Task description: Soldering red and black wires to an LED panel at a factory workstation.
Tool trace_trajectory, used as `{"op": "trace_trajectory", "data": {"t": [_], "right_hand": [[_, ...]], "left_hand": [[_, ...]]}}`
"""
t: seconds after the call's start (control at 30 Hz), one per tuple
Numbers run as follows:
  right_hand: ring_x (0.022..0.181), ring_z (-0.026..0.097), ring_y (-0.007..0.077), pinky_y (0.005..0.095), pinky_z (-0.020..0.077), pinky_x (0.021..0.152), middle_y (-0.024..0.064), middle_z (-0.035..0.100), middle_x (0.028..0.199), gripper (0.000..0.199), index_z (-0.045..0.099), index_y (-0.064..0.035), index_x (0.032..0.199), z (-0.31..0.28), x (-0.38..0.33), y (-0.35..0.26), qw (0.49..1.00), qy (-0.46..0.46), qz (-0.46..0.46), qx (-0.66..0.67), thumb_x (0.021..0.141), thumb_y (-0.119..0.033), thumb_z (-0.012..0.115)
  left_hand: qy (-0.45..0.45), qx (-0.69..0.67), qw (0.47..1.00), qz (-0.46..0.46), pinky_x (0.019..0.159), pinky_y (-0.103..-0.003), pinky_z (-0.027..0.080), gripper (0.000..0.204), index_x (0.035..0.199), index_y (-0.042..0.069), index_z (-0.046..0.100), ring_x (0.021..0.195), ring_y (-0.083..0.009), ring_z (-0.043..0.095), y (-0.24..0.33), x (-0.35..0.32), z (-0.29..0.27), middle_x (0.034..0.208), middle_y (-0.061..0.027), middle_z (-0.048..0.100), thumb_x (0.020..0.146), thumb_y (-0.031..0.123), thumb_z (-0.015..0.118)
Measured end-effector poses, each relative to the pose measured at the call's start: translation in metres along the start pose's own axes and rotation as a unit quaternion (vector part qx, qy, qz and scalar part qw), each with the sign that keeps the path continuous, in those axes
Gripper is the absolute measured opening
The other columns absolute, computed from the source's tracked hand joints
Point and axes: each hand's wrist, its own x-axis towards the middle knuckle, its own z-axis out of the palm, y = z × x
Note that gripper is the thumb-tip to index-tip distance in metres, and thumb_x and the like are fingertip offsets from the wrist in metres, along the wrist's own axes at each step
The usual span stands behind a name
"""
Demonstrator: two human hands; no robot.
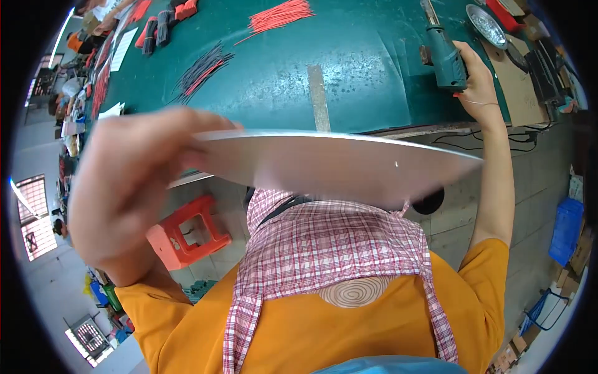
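Grey sheet (336,167) and green heat gun (447,59) at a green-covered tabletop (261,78)

Head view.
Left hand (146,146): motion-blurred, fingers closed on the left end of the grey sheet, which spans the space before the apron (336,240). The sheet's upper rim shows bright; its tapered right end appears just beside the right forearm, contact cannot be told.
Right hand (479,81): wrapped around the heat gun's body at the upper right, nozzle pointing away from the wearer.
Edges and room: the tabletop's front edge runs behind the sheet. A broad green stretch parts the heat gun from the black wires (200,73) at left; the red wires (280,17) lie near the far side. A metal dish (486,26) stands just beyond the gun, limiting room at right.
Materials: sheet thin, smooth, slightly glossy; covering scuffed and shiny, with a narrow worn grey strip (318,96); wires slender, in loose fans; apron of pink-and-white checked cloth over an orange shirt (299,321); red stool (163,246) with an opening in its side, on the floor at left.
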Motion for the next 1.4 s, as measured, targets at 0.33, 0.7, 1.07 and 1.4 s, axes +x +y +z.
{"op": "trace_trajectory", "data": {"t": [0.33, 0.7, 1.07, 1.4], "right_hand": [[0.103, 0.056, 0.0373, 0.0390, 0.0471, 0.084, 0.0136, 0.059, 0.115, 0.055, 0.050, -0.0138, 0.121, 0.000, 0.005, -0.004, 0.999, 0.001, 0.017, -0.030, 0.071, 0.000, 0.069], [0.095, 0.056, 0.0365, 0.0424, 0.0452, 0.075, 0.0123, 0.059, 0.100, 0.051, 0.053, -0.0086, 0.111, 0.002, 0.007, -0.017, 0.992, -0.081, -0.043, -0.090, 0.064, 0.013, 0.057], [0.114, 0.054, 0.0323, 0.0375, 0.0409, 0.097, 0.0148, 0.055, 0.124, 0.043, 0.055, -0.0042, 0.117, -0.006, 0.002, -0.039, 0.992, -0.119, -0.025, -0.015, 0.074, -0.001, 0.061], [0.073, 0.057, 0.0153, 0.0290, 0.0453, 0.072, 0.0126, 0.061, 0.096, 0.042, 0.045, 0.0017, 0.126, -0.005, -0.038, -0.115, 0.863, 0.114, 0.319, 0.374, 0.089, -0.016, 0.055]], "left_hand": [[0.070, 0.304, 0.950, 0.008, 0.074, -0.031, 0.053, 0.054, 0.132, 0.014, 0.051, 0.100, -0.0251, 0.060, -0.032, 0.077, 0.163, 0.120, -0.0123, 0.059, 0.081, 0.029, 0.065], [0.181, 0.220, 0.958, 0.008, 0.106, -0.063, 0.018, 0.081, 0.139, 0.015, 0.044, 0.135, -0.0383, 0.030, -0.118, 0.148, 0.184, 0.144, -0.0201, 0.035, 0.078, 0.068, 0.053], [0.203, 0.114, 0.971, 0.060, 0.105, -0.061, 0.024, 0.062, 0.134, 0.011, 0.046, 0.134, -0.0336, 0.033, -0.130, 0.133, 0.153, 0.142, -0.0186, 0.039, 0.086, 0.048, 0.057], [0.354, 0.163, 0.907, -0.162, 0.089, -0.042, 0.045, 0.025, 0.107, 0.006, 0.067, 0.103, -0.0333, 0.056, -0.299, 0.033, 0.030, 0.107, -0.0105, 0.065, 0.090, 0.019, 0.054]]}}
